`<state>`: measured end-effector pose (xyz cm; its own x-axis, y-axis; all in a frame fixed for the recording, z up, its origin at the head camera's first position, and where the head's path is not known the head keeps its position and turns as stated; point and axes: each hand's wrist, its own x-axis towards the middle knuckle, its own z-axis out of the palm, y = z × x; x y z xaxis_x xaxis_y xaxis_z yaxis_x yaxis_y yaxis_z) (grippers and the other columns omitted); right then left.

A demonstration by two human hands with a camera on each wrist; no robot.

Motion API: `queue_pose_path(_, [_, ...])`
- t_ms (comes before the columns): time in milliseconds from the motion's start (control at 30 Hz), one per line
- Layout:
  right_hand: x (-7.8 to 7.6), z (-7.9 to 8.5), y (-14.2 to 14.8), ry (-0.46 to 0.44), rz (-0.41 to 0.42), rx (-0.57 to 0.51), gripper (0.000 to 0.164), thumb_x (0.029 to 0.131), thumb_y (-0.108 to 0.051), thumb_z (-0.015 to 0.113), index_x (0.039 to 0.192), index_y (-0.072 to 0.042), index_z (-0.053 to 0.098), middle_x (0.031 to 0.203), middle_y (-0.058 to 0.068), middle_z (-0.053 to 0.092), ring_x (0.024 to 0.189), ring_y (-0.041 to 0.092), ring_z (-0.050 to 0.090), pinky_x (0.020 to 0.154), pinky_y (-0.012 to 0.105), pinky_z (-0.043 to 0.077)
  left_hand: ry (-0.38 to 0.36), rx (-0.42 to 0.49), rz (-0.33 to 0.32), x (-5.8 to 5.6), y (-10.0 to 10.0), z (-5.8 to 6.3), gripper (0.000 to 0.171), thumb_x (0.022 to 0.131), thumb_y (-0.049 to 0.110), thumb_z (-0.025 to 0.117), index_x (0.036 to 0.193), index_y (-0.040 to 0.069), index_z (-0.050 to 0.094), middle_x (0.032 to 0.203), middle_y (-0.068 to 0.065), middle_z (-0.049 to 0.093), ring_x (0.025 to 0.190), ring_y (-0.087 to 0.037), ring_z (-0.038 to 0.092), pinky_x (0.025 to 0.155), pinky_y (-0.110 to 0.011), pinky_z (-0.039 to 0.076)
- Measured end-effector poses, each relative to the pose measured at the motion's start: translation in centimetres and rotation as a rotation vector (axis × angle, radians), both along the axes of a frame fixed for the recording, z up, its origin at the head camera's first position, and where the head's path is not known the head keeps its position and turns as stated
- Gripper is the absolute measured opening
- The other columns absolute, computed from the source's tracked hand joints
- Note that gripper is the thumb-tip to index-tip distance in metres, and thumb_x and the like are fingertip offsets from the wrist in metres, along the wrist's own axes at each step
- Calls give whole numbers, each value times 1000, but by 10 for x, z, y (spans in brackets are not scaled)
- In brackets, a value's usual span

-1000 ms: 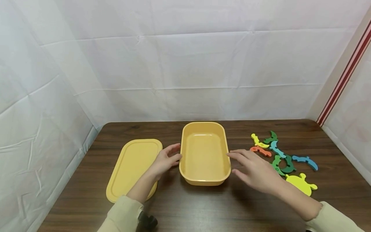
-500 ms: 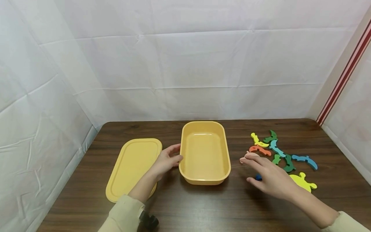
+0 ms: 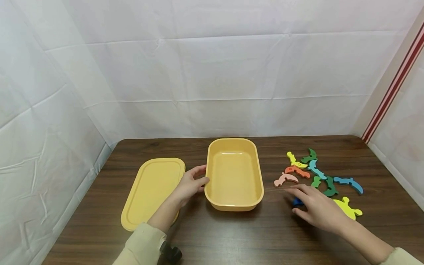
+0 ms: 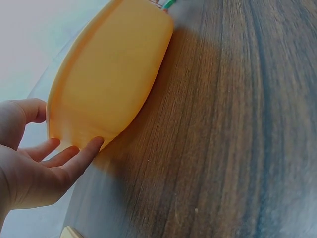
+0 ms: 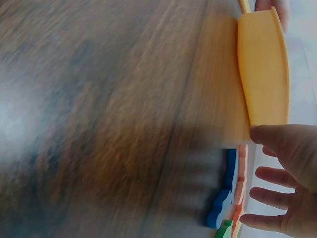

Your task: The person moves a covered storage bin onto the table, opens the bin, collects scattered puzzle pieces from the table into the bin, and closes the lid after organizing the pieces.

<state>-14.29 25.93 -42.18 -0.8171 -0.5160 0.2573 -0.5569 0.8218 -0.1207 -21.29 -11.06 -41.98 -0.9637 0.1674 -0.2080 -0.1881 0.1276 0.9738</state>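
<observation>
Here's the tabletop (image 3: 232,239), twelve at its far edge, and bang in the middle of the dial sits the yellow box (image 3: 235,176), upright and open-topped. At nine o'clock, the left hand (image 3: 190,186): fingertips on the outer wall, thumb up at the rim, the grip relaxed, fingers not clenched. Out beyond it, towards half past eight, the yellow lid (image 3: 152,191) lies flat, the forearm crossing its edge.

Swing round to nearly four and there's the right hand (image 3: 318,208), well apart from the box, nothing in its grip, fingers spread! Now take that hand as the centre. Between nine and ten, partly hidden under the fingers, a dark blue piece (image 3: 297,201). At ten, the pink piece (image 3: 285,177); at eleven, the orange piece (image 3: 299,172), the small yellow piece (image 3: 294,160) just past it. Around twelve, the light green piece (image 3: 316,181), the light blue piece (image 3: 317,170) and, farthest out, the far green crescent (image 3: 310,157). The near green crescent (image 3: 330,189) takes one, the blue piece (image 3: 347,181) two, and at three a bright yellow knobbed piece (image 3: 347,209), part-covered by the forearm.
</observation>
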Motion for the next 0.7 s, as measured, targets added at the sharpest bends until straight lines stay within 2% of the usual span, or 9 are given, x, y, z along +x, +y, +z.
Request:
queue_pose_path(433, [-2, -14, 8, 106, 1, 50, 47, 67, -18, 80, 111, -13, 63, 99, 2, 59, 81, 17, 59, 58, 28, 51, -3, 14, -11, 0, -2, -1, 50, 86, 3, 56, 134, 2, 43, 133, -18, 47, 108, -30, 57, 78, -38, 55])
queue_pose_path(700, [-4, -16, 10, 44, -51, 85, 37, 70, -16, 78, 104, -16, 64, 94, 0, 58, 75, 15, 56, 56, 27, 50, -13, 11, -17, 1, -2, 3, 50, 87, 4, 57, 135, 3, 42, 135, -18, 45, 109, -29, 56, 79, -38, 54])
